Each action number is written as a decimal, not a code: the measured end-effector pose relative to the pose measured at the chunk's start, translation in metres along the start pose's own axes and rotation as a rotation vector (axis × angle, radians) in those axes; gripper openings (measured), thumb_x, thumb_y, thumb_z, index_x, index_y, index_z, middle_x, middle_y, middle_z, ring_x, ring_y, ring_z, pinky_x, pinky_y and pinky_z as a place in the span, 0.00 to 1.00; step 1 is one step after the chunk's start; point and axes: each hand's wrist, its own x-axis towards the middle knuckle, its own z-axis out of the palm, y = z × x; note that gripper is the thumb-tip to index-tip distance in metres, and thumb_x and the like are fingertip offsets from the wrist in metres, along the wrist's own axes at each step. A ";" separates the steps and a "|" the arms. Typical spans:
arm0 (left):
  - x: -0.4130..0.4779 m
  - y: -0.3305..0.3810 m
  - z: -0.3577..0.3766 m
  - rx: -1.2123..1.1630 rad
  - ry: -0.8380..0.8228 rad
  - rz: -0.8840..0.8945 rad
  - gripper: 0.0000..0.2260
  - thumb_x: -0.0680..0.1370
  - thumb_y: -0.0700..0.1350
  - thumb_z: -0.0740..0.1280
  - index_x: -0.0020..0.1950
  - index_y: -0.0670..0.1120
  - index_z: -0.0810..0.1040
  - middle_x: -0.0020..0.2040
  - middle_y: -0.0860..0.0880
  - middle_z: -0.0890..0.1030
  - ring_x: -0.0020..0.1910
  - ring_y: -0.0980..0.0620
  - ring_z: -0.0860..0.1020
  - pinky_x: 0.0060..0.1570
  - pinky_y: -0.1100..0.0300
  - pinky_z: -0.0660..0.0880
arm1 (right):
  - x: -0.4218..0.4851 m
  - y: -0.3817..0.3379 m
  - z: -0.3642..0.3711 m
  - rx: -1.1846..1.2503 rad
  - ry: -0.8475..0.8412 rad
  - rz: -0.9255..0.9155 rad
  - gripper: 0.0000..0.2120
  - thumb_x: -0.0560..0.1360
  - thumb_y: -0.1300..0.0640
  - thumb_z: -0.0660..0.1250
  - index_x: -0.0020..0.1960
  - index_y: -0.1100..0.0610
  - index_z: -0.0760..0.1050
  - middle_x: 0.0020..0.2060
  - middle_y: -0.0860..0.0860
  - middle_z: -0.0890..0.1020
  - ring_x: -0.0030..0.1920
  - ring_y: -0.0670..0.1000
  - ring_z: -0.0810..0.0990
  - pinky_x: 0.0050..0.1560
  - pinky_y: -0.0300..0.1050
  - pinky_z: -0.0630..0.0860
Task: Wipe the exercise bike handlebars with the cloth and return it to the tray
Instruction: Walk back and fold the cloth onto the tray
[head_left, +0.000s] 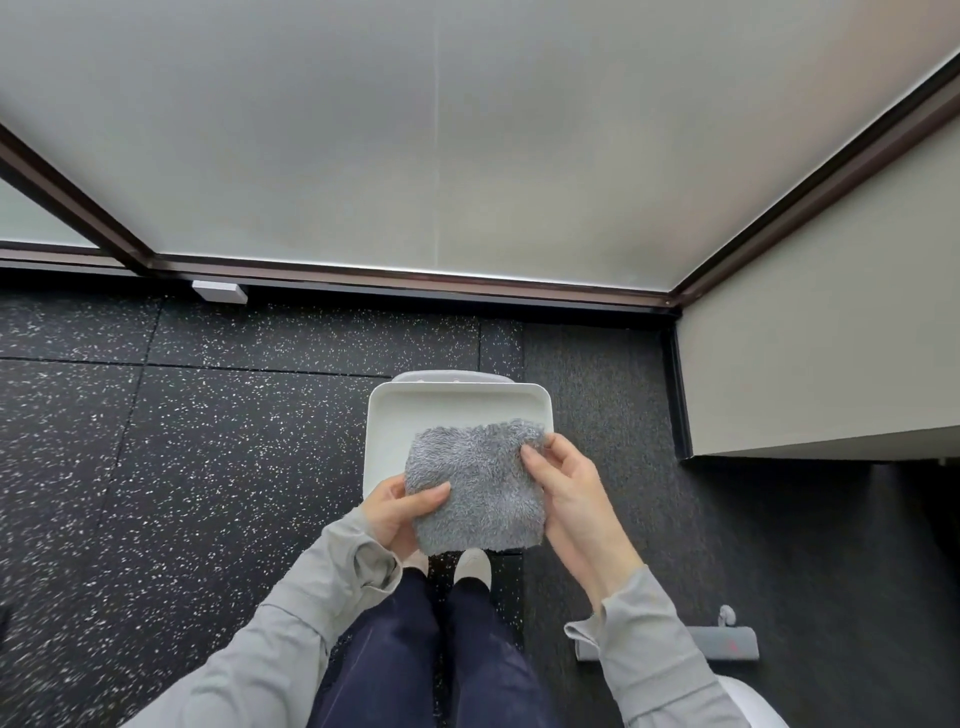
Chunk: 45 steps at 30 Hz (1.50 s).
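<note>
The left hand (400, 512) pinches the near left corner of the fluffy grey square cloth (478, 486), thumb on top. The right hand (569, 486) pinches its far right edge. The cloth is held flat and a bit turned, over the near side of the white plastic tray (415, 410)

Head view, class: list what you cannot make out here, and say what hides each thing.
1. Exercise bike handlebars: nowhere in the head view.
2. Near part of the white tray: hidden by the grey cloth, held by the left hand and right hand.
3. Grey object on the floor: partly behind the right sleeve.
</note>
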 end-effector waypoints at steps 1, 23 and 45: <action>0.004 -0.002 -0.003 0.018 0.032 0.002 0.31 0.50 0.46 0.83 0.49 0.38 0.79 0.44 0.42 0.85 0.44 0.43 0.83 0.42 0.47 0.82 | 0.004 0.004 0.001 -0.053 0.027 -0.041 0.07 0.76 0.66 0.63 0.53 0.62 0.75 0.49 0.59 0.81 0.51 0.56 0.79 0.59 0.55 0.74; 0.195 -0.070 -0.108 0.355 0.417 0.184 0.17 0.74 0.27 0.63 0.61 0.36 0.73 0.49 0.44 0.79 0.45 0.51 0.78 0.51 0.56 0.76 | 0.212 0.154 -0.042 -0.649 0.159 -0.083 0.13 0.75 0.68 0.63 0.46 0.49 0.69 0.43 0.45 0.79 0.47 0.43 0.78 0.48 0.33 0.72; 0.233 -0.104 -0.157 1.961 0.395 0.306 0.32 0.77 0.61 0.55 0.76 0.50 0.49 0.78 0.52 0.48 0.76 0.49 0.45 0.74 0.51 0.48 | 0.239 0.207 -0.073 -1.328 0.164 -0.350 0.23 0.75 0.61 0.65 0.69 0.58 0.66 0.65 0.54 0.72 0.66 0.53 0.66 0.67 0.44 0.60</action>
